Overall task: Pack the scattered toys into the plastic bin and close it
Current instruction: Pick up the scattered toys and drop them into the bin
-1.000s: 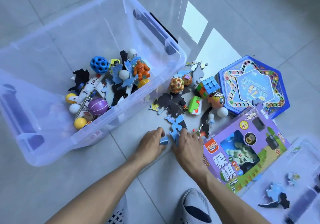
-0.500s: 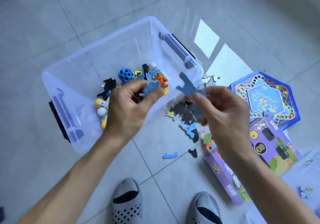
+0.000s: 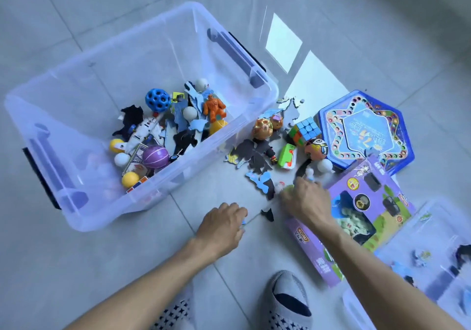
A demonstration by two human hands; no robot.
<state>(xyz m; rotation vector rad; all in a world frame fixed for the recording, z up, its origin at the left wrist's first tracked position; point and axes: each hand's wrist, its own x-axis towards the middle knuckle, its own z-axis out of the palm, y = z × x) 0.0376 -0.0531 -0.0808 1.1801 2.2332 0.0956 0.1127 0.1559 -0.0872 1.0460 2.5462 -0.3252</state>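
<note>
Nearest, the left hand (image 3: 224, 224) curls its fingers down on a small blue piece (image 3: 244, 222) on the floor; the right hand (image 3: 309, 202), blurred, reaches into scattered puzzle pieces (image 3: 260, 179), its grip unclear. Beside it lies a purple box (image 3: 382, 202), its writing unreadable. Farther left stands the open plastic bin (image 3: 76, 115), toys piled inside.

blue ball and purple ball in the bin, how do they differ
The blue ball is pitted all over with holes; the purple ball is smooth with thin curved lines. The blue ball lies toward the bin's far side, the purple ball nearer the person. Both are round and lie among the packed toys.
</note>
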